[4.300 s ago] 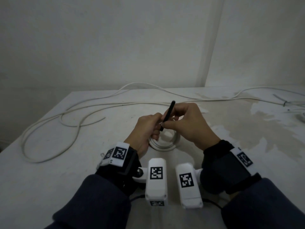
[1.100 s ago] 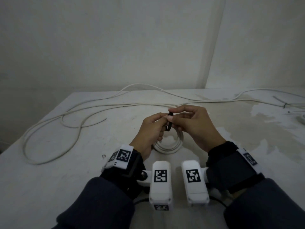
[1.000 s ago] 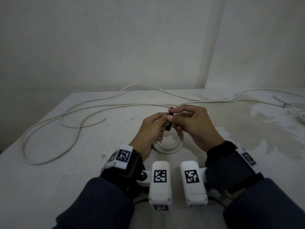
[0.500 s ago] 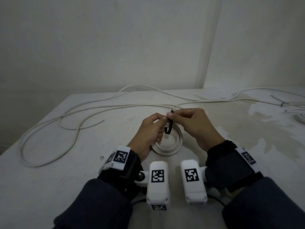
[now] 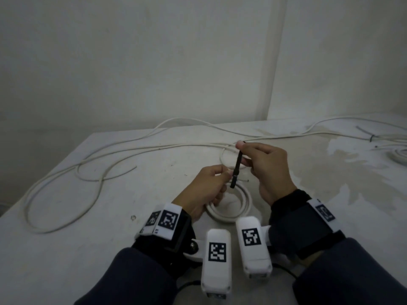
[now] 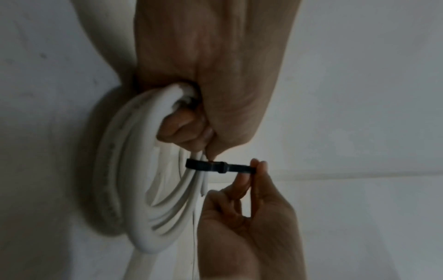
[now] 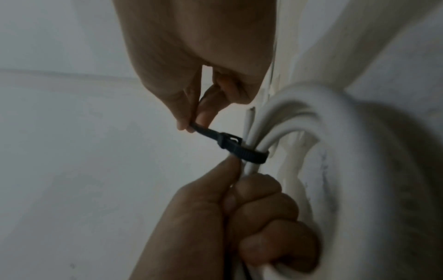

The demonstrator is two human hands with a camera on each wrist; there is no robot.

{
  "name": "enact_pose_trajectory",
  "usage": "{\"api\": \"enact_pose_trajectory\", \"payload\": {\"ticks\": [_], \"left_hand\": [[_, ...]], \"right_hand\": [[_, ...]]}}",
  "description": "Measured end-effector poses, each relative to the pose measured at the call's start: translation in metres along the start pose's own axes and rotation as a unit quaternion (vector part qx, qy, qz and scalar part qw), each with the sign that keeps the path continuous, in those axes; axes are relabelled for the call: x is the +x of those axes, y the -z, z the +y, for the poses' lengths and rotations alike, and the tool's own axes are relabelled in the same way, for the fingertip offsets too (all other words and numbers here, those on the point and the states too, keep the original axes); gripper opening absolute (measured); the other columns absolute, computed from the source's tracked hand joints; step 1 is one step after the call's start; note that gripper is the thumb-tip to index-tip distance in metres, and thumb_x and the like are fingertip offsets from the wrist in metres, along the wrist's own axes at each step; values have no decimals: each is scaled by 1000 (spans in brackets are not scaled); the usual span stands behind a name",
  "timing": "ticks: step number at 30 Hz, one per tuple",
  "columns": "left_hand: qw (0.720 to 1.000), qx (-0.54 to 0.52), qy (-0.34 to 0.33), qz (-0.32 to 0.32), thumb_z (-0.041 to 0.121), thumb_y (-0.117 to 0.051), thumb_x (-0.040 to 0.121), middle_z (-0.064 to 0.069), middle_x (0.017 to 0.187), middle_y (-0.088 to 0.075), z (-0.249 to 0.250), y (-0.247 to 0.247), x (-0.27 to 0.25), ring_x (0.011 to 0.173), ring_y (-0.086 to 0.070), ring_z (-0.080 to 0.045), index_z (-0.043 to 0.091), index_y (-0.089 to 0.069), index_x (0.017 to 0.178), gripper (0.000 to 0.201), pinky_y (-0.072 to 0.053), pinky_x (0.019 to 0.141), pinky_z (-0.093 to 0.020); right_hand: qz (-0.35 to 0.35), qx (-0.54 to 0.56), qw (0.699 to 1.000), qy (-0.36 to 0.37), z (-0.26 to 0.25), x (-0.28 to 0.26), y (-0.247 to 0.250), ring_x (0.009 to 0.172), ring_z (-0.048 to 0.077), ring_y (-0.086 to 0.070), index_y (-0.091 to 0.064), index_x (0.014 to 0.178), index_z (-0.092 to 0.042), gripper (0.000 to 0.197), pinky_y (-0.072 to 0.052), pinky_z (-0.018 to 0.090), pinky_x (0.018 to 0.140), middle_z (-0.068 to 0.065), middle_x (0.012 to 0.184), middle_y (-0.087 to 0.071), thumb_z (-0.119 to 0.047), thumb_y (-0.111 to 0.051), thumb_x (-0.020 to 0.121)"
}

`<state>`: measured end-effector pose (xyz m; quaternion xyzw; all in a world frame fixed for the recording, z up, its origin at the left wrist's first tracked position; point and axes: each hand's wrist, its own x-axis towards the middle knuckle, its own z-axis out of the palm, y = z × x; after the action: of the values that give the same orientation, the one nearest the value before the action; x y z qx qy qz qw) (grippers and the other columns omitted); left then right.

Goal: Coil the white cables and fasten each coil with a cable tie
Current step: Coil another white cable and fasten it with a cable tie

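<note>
A small white cable coil (image 5: pixel 229 208) rests on the table, its far side lifted in my left hand (image 5: pixel 224 175), whose fingers curl round the bundled strands. A black cable tie (image 5: pixel 236 170) loops tightly around those strands. Its tail rises to my right hand (image 5: pixel 241 148), which pinches the end between thumb and finger. The left wrist view shows the tie (image 6: pixel 215 167) closed round the coil (image 6: pixel 124 180) just below my left hand (image 6: pixel 206 144). From the right wrist, my right hand (image 7: pixel 191 125) pulls the tail straight out of the tie's head (image 7: pixel 227 141).
A long loose white cable (image 5: pixel 88 168) snakes over the left and back of the white table (image 5: pixel 66 249). Another white coil (image 5: pixel 400 157) lies at the right edge, with a thin tied strand (image 5: pixel 372 137) behind it. Walls stand close behind the table.
The right hand has pulled the tie's tail up and away, so the loop has drawn tight on the coil. The left hand has kept its hold on the coil.
</note>
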<state>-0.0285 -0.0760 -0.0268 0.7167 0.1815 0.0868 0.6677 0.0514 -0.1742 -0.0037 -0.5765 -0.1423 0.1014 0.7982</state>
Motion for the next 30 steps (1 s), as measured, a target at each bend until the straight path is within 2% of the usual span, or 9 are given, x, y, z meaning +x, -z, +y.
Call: {"api": "enact_pose_trajectory", "payload": {"ticks": [4,8,10,13,16,19,22,24,30], "left_hand": [[998,-12,8,62,19,-44,101,2,49,-35,0,0,4,40,-28,-11,13,-52,73,30,-24,38,-17],[994,-3,-30,107,20,-43,100,-1,54,-36,-4,5,7,44,-30,-13,11,-57,79,27,-26,41,-20],[994,-27,-42,93,22,-42,101,2,53,-33,-6,8,7,42,-27,-10,8,-57,86,26,-25,40,-20],[996,-68,-34,51,22,-42,102,8,48,-26,-6,11,7,40,-22,-7,9,-56,89,23,-21,39,-18],[993,-101,-26,52,20,-42,102,10,45,-26,-6,13,8,38,-21,-5,9,-58,92,22,-21,37,-17],[993,-103,-21,47,20,-43,102,11,44,-28,-6,12,7,38,-21,-5,11,-57,93,19,-20,37,-16],[993,-112,-15,38,25,-47,100,10,47,-26,-2,10,5,40,-20,-6,15,-54,86,18,-18,37,-17],[993,-113,-20,28,32,-53,96,9,49,-26,0,10,4,42,-20,-7,16,-53,84,20,-18,38,-18],[998,-27,-51,17,26,-61,92,12,42,-36,-2,9,0,41,-25,-8,14,-56,77,20,-23,41,-21]], "right_hand": [[-91,11,996,-3,-5,-6,-5,72,9,-62,-72,74,-7,11,-46,11,55,-3,74,-71,-7,-69,84],[-172,34,984,-23,-6,-9,-6,65,6,-62,-74,65,-13,20,-48,13,57,-2,75,-71,-8,-66,84],[-165,36,985,-24,-7,-6,-4,65,5,-62,-73,69,-13,16,-44,13,53,-4,78,-72,-12,-67,83],[-158,-59,985,32,-7,0,-1,75,3,-63,-74,84,-15,4,-43,13,58,-7,85,-73,-17,-71,82],[-178,-143,972,56,-6,2,3,73,3,-66,-73,93,-8,17,-48,14,66,2,83,-71,-4,-75,77],[-175,-182,966,57,-5,0,4,59,-4,-62,-70,91,4,13,-44,7,56,5,76,-70,3,-72,79],[-156,-180,970,54,-4,2,3,49,-5,-59,-69,81,0,5,-41,6,50,-9,54,-66,5,-71,80],[-140,-180,972,49,-4,2,3,46,-4,-58,-68,74,-5,12,-40,6,48,-10,50,-65,4,-71,79],[-100,-145,984,8,-1,2,4,47,1,-62,-67,76,-3,9,-40,5,44,7,74,-65,4,-69,82]]}}
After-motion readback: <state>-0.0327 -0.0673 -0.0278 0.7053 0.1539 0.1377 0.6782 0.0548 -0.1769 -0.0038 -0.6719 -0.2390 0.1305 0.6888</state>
